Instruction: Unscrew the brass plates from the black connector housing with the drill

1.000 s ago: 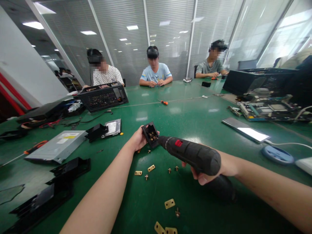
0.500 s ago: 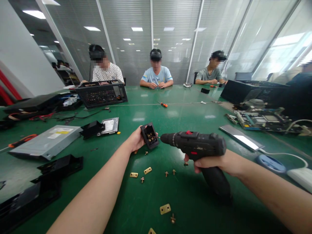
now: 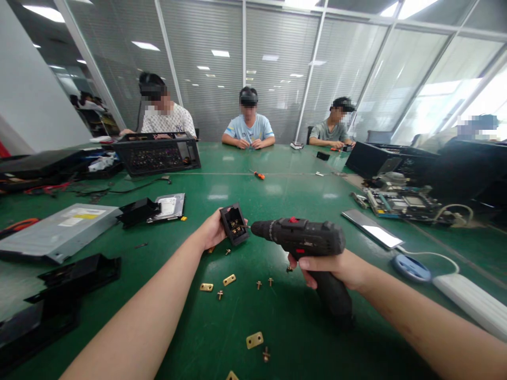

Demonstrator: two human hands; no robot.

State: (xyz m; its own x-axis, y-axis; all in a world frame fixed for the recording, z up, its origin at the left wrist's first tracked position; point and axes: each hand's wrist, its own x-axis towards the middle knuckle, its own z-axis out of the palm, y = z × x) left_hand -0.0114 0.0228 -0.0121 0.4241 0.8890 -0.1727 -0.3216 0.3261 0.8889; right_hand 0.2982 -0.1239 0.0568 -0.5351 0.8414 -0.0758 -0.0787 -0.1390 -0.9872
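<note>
We hold a small black rectangular open-faced housing [image 3: 233, 225] in the left hand [image 3: 213, 230], its fingers curled about the left side and back, with a fingertip showing at the right edge. The housing is tilted above the glossy green tabletop [image 3: 194, 338], its open face toward us and small brass-coloured fittings [image 3: 237, 229] visible inside. Our right hand [image 3: 322, 264] is wrapped around the grip of a black pistol-shaped power drill with red markings [image 3: 301, 236], fingers closed around the handle. The drill lies near level, its nose directed left at the right edge of the housing; we cannot tell whether the thin bit touches a fitting. Below both hands, we note flat two-hole brass plates [image 3: 254, 340] and small copper-coloured screws [image 3: 266, 354], scattered apart. To the left of the housing sits a silver-grey rectangular metal drive [image 3: 65, 229]; to the right of the drill, a slim grey phone [image 3: 368, 227].
</note>
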